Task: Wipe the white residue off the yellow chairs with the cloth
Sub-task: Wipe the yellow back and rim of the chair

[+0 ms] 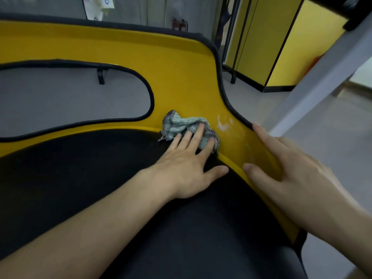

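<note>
wiping check: yellow chair corner

left hand (187,164) presses the cloth (187,125) with straight, spread fingers (198,131) where the yellow chair (181,77) meets the black seat (100,178). white residue (224,122) lies just beside the cloth. right hand (291,168), fingers apart, rests on the chair's rim.

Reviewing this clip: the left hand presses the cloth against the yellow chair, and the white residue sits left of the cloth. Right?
Not quite. The head view shows the white residue right of the cloth, not left. The left hand does press the cloth against the yellow chair.
</note>
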